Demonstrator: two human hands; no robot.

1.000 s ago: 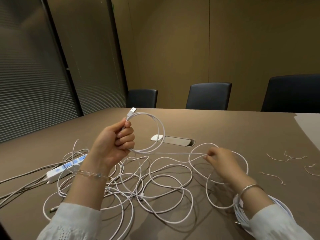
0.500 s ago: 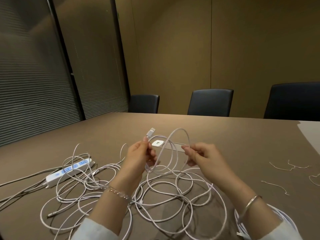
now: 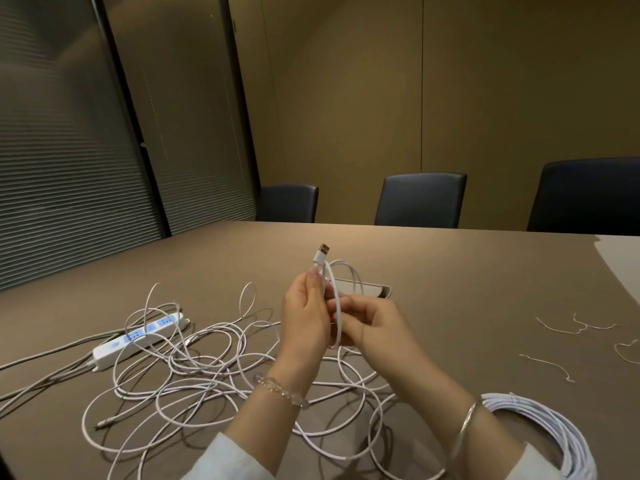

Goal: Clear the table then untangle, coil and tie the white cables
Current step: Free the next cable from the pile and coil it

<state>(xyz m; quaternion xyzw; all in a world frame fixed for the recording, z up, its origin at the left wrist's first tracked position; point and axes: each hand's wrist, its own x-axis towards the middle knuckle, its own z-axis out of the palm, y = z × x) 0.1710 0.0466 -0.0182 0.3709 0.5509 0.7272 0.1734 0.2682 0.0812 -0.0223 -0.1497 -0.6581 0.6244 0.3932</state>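
A tangle of white cables (image 3: 194, 372) sprawls over the brown table (image 3: 467, 278) in front of me. Above it my left hand (image 3: 304, 323) grips a small coil of white cable (image 3: 341, 292), whose USB plug (image 3: 322, 252) sticks up past my fingers. My right hand (image 3: 370, 327) pinches the same coil from the right, close against the left hand. A finished coil of white cable (image 3: 540, 431) lies near my right forearm at the lower right.
A white power strip (image 3: 138, 341) with grey leads lies at the left among the cables. Several thin twist ties (image 3: 568, 329) are scattered at the right. A cable port (image 3: 367, 291) is set into the table behind my hands. Three dark chairs (image 3: 420, 199) stand at the far edge.
My right hand came in from the right with a length of cable and laid another loop onto the coil in my left hand. Both hands now meet.
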